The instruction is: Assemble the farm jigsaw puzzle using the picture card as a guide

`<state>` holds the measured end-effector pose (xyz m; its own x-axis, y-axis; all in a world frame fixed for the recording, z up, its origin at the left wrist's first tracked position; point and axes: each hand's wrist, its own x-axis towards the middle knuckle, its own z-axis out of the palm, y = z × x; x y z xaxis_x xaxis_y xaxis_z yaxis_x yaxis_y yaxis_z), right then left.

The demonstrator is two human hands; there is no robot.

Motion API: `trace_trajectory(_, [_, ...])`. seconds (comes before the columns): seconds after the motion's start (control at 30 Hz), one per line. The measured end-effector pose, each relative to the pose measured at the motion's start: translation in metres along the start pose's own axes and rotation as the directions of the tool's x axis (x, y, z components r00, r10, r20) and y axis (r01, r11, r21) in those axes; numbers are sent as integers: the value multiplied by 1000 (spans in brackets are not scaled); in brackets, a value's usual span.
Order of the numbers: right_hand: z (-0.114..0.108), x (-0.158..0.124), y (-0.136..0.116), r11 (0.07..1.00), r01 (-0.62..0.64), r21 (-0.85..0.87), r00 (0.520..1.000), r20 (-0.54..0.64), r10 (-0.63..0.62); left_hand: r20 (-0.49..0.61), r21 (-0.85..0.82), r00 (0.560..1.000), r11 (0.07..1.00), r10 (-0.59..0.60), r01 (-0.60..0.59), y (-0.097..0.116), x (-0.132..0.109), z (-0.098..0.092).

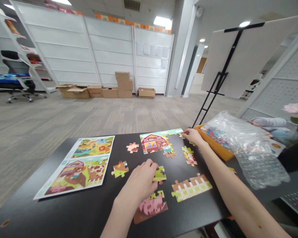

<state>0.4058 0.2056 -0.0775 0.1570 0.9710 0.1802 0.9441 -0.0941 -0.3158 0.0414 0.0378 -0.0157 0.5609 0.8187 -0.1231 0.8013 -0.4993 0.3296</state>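
Observation:
Near the middle of the dark table, my left hand (145, 177) has its fingers curled at a green puzzle piece (161, 174). Below it lies a joined pig section (152, 206). My right hand (191, 135) pinches a small piece (181, 135) at the right end of the joined barn section (154, 143). Loose on the table are a pink-brown piece (132, 147), a green-brown piece (120, 169) and a small joined section with a pig (189, 156). A white-fence section (191, 187) lies between my forearms.
A printed reference sheet (81, 165) lies at the left of the table (76, 215). On the right are a yellow box (217, 145) of pieces and clear plastic wrap (250, 148). Behind them stands an easel (220, 77). Cardboard boxes (125, 85) line the far shelves.

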Motion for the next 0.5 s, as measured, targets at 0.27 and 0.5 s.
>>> trace_trajectory(0.27, [0,3,-1,997,65,-46,998,-14,-66,-9,2,1000,1000,9,-9,-3,0,3])
trace_trajectory(0.5, [11,8,-9,977,210,-41,978,4,-210,-18,0,999,1000,27,-27,-1,0,2])
